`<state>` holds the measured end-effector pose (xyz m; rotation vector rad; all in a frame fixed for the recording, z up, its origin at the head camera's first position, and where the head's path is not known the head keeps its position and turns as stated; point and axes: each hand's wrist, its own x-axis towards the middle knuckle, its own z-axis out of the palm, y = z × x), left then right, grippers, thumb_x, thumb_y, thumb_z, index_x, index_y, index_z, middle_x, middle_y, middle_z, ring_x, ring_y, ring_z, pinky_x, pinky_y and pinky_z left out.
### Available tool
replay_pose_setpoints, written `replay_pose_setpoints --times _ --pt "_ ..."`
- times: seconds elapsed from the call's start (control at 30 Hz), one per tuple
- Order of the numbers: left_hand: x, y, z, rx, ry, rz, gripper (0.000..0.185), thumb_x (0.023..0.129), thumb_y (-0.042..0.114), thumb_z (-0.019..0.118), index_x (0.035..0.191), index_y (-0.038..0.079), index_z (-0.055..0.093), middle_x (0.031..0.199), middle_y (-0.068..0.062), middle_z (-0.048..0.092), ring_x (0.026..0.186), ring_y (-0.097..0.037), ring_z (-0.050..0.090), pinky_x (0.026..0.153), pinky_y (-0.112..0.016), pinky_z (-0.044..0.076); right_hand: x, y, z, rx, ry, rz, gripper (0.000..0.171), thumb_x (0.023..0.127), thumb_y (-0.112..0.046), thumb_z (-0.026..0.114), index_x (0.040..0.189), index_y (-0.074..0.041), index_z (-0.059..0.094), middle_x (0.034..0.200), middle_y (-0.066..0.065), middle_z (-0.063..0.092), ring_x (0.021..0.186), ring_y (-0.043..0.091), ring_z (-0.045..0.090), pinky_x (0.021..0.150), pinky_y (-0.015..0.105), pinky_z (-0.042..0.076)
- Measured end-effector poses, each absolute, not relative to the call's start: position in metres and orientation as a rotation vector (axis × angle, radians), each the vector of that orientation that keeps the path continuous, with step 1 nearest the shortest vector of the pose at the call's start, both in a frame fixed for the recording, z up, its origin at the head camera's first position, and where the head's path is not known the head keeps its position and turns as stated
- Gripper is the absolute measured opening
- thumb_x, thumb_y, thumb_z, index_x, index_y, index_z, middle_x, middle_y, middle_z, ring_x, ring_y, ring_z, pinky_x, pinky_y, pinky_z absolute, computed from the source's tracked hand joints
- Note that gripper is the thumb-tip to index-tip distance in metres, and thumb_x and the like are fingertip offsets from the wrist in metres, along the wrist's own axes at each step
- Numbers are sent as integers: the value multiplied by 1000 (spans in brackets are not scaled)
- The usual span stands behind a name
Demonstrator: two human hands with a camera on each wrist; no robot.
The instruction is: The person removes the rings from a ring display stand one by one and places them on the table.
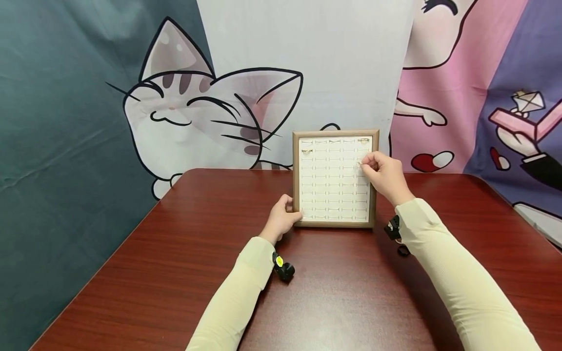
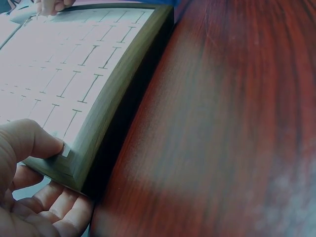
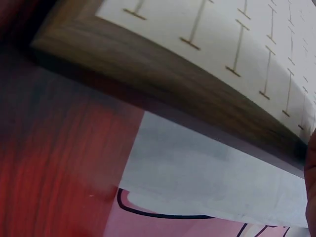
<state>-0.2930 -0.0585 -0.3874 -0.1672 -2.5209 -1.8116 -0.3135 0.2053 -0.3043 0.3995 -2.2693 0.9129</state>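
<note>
L hand grips tray corner, R hand pinching

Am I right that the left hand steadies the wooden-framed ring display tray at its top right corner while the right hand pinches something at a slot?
Not quite: the left hand grips the wooden-framed ring display tray at its bottom left corner, as the head view shows; the right hand pinches at a slot as stated.

Square display tray framed in matt brown wood, its cream slotted insert soft and matt like velvet; reddish-brown wood-grain table smooth and glossy; printed cartoon backdrop thin creased cloth.
</note>
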Motion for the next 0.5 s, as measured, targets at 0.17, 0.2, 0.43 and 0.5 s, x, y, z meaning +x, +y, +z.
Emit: replay_pose_setpoints --times 0.17,0.2,0.43,0.5 --pt "-294 -58 -388 -130 -2539 -1821 33 74 1 68 102 5 50 100 -15 63 85 -21 58 66 -27 47 -306 211 -311 397 -2287 894 3 84 -7 59 82 -6 61 70 8 60 61 4 45 57 15 34" --pt "-294 -58 -387 -129 -2542 -1818 33 74 1 68 102 5 50 101 -16 63 85 -21 58 66 -26 46 -305 212 -313 395 -2288 893 3 84 -7 59 81 -6 61 70 7 60 61 3 45 57 15 34" --pt "-294 -58 -387 -126 -2551 -1802 33 75 1 68 102 6 50 101 -16 62 86 -22 58 65 -25 46 -298 221 -322 351 -2301 900 3 82 -8 62 80 -6 62 69 5 59 59 5 45 54 15 34" --pt "-294 -57 -387 -125 -2555 -1800 33 75 2 68 102 6 50 101 -15 63 86 -22 57 65 -25 46 -296 224 -324 336 -2308 907 3 81 -8 62 80 -6 62 67 4 59 58 5 45 53 16 34"
